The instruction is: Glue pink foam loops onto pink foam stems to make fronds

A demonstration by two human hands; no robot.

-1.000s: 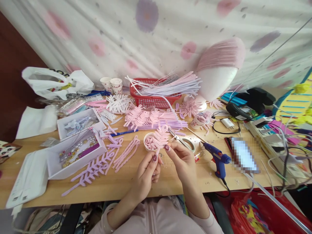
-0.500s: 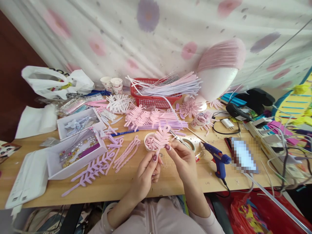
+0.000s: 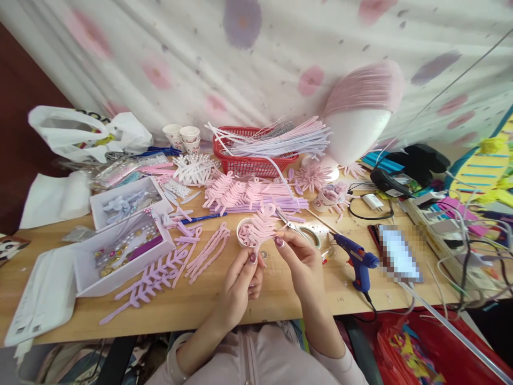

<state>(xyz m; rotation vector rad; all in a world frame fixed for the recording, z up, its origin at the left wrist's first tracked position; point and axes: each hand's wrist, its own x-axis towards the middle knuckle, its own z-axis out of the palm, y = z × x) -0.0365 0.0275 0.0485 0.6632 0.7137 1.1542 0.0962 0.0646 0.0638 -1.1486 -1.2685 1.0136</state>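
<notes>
The left hand (image 3: 242, 280) is clamping the stem end of the pink leaf-shaped piece (image 3: 262, 227), thumb and finger pressed together, and the right hand (image 3: 300, 262) is closing thumb and finger on its side edge. Here's the line that matters: the piece is rising from the left fingertips toward one o'clock, long axis running that way, looped tip farthest out. From the right hand it's lying toward ten o'clock. The left is sitting nearer the stem, the right nearer the side branches. A paper cup (image 3: 239, 230) is standing just behind, at the left hand's twelve; scissors (image 3: 311, 235) are resting at the right hand's one, and the glue gun (image 3: 360, 259) is lying at its three on the desk (image 3: 280, 310).
</notes>
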